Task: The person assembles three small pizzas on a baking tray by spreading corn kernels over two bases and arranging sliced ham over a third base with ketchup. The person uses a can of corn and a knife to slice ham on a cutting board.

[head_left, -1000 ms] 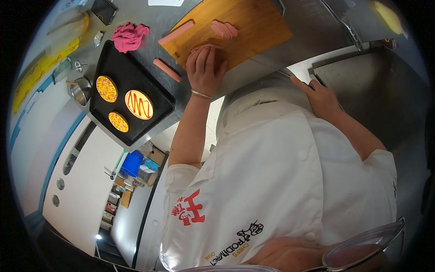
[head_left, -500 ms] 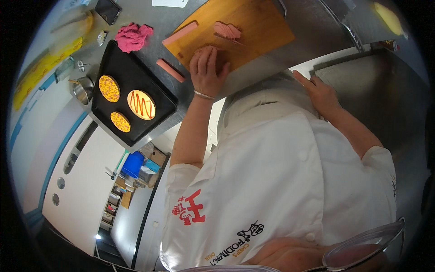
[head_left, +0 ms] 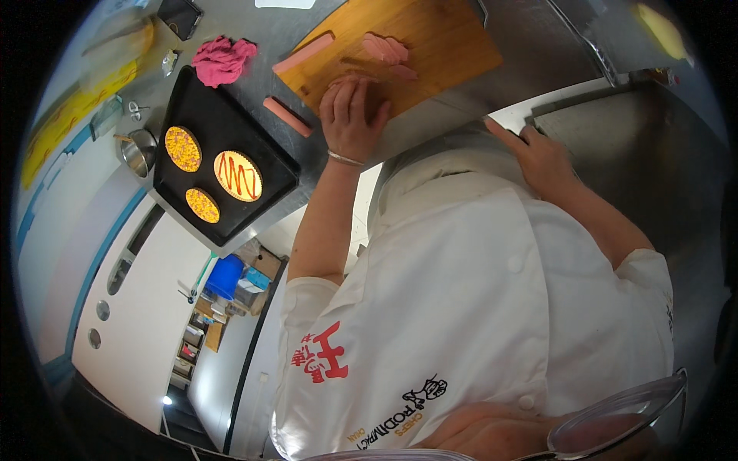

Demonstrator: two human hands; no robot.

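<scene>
My left hand (head_left: 350,115) lies flat, fingers slightly apart, on the near edge of a wooden cutting board (head_left: 446,46). It grips nothing that I can see. Pink sausage slices (head_left: 384,48) lie on the board just beyond the fingertips. A whole pink sausage (head_left: 304,54) rests at the board's left edge, and another sausage (head_left: 287,117) lies on the steel counter left of the hand. My right hand (head_left: 538,154) rests open on the counter edge beside a steel sink (head_left: 653,161). My white coat fills the lower frame.
A black baking tray (head_left: 223,115) at the left holds three round topped tart bases (head_left: 237,175). A crumpled pink cloth (head_left: 221,60) lies behind it and a small metal cup (head_left: 134,154) stands at its left. Below the counter are a blue bin (head_left: 225,276) and shelves.
Almost nothing differs. My left hand stays pressed on the board and my right hand stays at the sink edge; only the view shifts slightly.
</scene>
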